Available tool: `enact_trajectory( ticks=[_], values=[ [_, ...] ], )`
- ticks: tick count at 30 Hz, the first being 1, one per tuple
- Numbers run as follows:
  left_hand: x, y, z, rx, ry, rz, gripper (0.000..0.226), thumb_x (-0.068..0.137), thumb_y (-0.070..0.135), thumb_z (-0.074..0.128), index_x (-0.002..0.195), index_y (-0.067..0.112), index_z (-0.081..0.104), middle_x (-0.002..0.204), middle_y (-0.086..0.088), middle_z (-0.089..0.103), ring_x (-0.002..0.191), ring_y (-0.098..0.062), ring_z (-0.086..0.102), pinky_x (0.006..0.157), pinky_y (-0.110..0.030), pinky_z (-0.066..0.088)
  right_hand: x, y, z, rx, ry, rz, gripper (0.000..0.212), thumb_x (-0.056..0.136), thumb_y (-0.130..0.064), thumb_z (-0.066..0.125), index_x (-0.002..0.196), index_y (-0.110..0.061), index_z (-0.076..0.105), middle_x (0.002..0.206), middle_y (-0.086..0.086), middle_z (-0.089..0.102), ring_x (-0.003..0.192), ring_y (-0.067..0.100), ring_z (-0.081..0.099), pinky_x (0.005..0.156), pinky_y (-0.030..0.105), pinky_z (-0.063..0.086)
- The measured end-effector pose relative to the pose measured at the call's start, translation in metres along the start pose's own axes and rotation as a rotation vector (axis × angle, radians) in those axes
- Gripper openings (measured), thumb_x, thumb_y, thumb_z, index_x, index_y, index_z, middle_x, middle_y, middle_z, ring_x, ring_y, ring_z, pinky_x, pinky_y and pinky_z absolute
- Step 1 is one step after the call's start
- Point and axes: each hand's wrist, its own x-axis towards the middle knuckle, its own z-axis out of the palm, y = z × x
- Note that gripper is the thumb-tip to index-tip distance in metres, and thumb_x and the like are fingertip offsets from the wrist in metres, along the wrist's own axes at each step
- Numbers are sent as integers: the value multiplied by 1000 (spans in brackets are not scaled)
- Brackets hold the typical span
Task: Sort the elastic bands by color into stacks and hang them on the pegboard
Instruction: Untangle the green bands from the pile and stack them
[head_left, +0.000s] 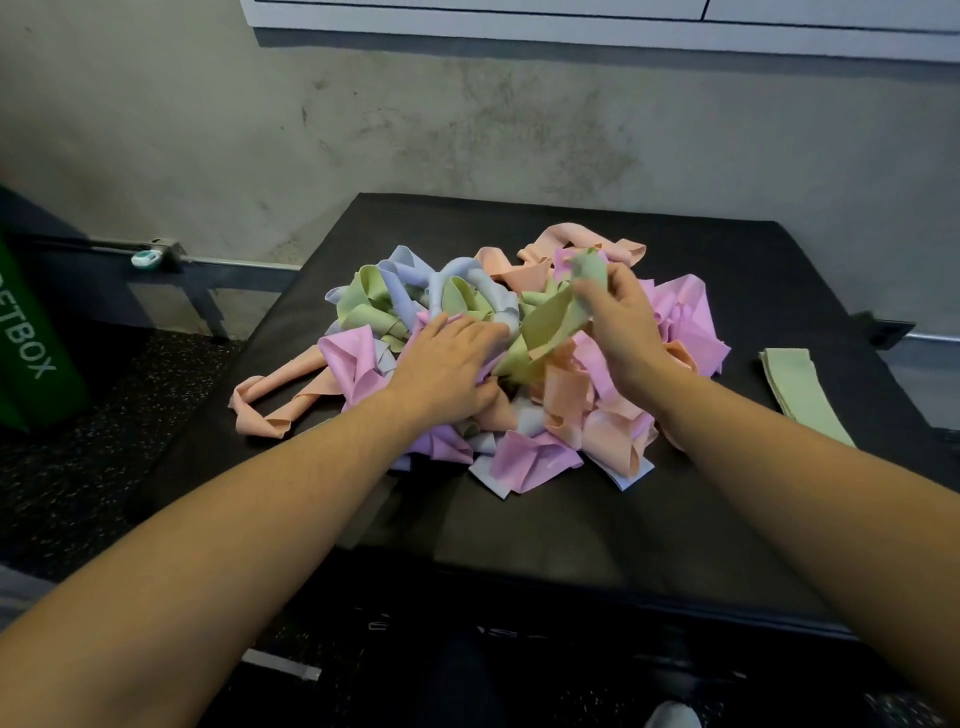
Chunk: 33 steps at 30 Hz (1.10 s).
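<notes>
my right hand (621, 325) pinches a green band (558, 314) at the centre of the frame, lifting one end out of the tangled pile of bands (483, 358) — pink, peach, blue and green — on the black mat (571, 519). my left hand (447, 364) presses flat on the pile, fingers straight. at the right edge of the mat lies a flat green stack (802, 395), well apart from the pile.

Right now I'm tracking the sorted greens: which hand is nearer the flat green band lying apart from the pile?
Right. The right hand grips a green band in the pile, left of the flat green band; the left hand lies farther left.
</notes>
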Motion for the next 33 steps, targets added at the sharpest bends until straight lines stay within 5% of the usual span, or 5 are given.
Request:
enact_trajectory(
  ticks=[11,16,20,27,33],
  values=[
    [8,17,-13,81,-188,-95,31,89,45,51,113,27,59,131,3,54,126,-25,45,110,-45,30,-5,-50,-38,650,283,189,37,99,-28,44,130,-11,57,121,18,69,109,34,68,87,50,58],
    [6,38,-17,-196,27,-249,28,92,34,50,115,22,60,125,3,56,128,-23,44,115,-44,23,-20,-60,-60,810,240,190,43,99,-29,44,132,-7,59,121,19,70,112,36,68,96,53,54],
    [-2,68,-34,-532,202,-273,43,97,46,51,131,21,58,125,5,58,125,-16,46,120,-44,16,-31,-69,-70,868,287,211,45,101,-25,38,137,-3,55,127,22,67,119,37,64,103,54,49],
    [-7,118,-25,-736,-88,-193,89,79,65,74,153,38,32,144,12,55,132,-13,50,114,-42,39,-61,-59,-74,805,235,313,41,104,-20,37,131,0,59,123,20,68,118,34,64,101,50,52],
    [-9,150,-42,-1147,-37,-269,34,94,30,73,122,27,54,119,13,64,113,-4,61,91,-17,52,-91,-48,-84,614,34,360,35,103,-22,43,125,-4,63,111,18,74,101,31,72,93,48,57]
  ],
)
